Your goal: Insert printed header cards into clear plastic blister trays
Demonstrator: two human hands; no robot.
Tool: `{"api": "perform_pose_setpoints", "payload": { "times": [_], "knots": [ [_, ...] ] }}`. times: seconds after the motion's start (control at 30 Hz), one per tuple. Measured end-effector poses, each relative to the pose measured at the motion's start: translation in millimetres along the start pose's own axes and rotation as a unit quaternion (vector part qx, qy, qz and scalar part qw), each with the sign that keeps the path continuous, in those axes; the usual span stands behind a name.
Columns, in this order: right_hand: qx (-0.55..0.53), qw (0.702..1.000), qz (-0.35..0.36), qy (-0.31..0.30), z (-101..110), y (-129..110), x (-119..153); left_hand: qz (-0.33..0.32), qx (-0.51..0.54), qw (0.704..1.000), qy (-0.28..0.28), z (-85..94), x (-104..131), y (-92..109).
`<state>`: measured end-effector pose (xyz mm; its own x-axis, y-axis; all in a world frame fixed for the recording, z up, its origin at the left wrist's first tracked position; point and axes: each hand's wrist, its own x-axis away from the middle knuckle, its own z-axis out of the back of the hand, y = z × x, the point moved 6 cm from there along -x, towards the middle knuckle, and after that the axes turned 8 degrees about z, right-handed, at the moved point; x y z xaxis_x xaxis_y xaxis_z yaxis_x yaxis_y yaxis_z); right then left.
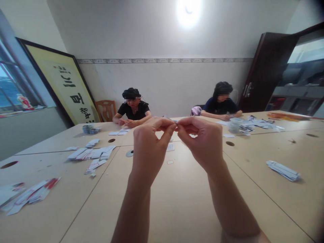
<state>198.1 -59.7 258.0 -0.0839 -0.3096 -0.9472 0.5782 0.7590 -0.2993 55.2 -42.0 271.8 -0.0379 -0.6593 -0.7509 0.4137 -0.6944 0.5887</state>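
My left hand (154,140) and my right hand (201,140) are raised over the middle of the table (177,202), fingertips nearly touching. Each is closed in a pinch of thumb and forefinger. Something tiny and dark shows between the fingertips, too small to make out. Just beyond and below my hands, a white printed card (170,146) lies on the table. Nearer to me is a small paper slip with a red border (170,162).
Paper piles (91,153) and more papers (32,195) lie at left, a folded paper bundle (282,170) at right. Two people sit across the table, near stacked items (89,129) and a plastic container (235,124). Round holes (230,143) pierce the tabletop.
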Motion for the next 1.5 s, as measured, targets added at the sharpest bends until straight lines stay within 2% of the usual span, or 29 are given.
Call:
{"api": "perform_pose_setpoints", "payload": {
  "times": [0.37,0.83,1.03,1.17,1.33,1.5],
  "knots": [
    [-0.038,0.997,-0.06,-0.012,-5,11,0,-0.005,-0.011,1.0,-0.014,-2.8,-2,-2],
    [-0.104,0.987,-0.123,-0.02,-11,24,0,0.022,-0.049,0.999,0.004,9.1,-4,-8],
    [-0.136,0.978,-0.155,-0.029,-12,32,0,0.031,-0.068,0.996,0.046,16.3,-5,-12],
    [-0.147,0.974,-0.172,-0.028,-13,40,0,0.03,-0.078,0.995,0.052,15.0,-7,-15],
    [-0.133,0.974,-0.182,-0.036,-14,45,-2,0.027,-0.139,0.987,0.075,16.8,-10,-21],
    [-0.16,0.968,-0.193,-0.029,-17,53,-3,0.055,-0.168,0.981,0.077,19.5,-16,-33]
  ]
}}
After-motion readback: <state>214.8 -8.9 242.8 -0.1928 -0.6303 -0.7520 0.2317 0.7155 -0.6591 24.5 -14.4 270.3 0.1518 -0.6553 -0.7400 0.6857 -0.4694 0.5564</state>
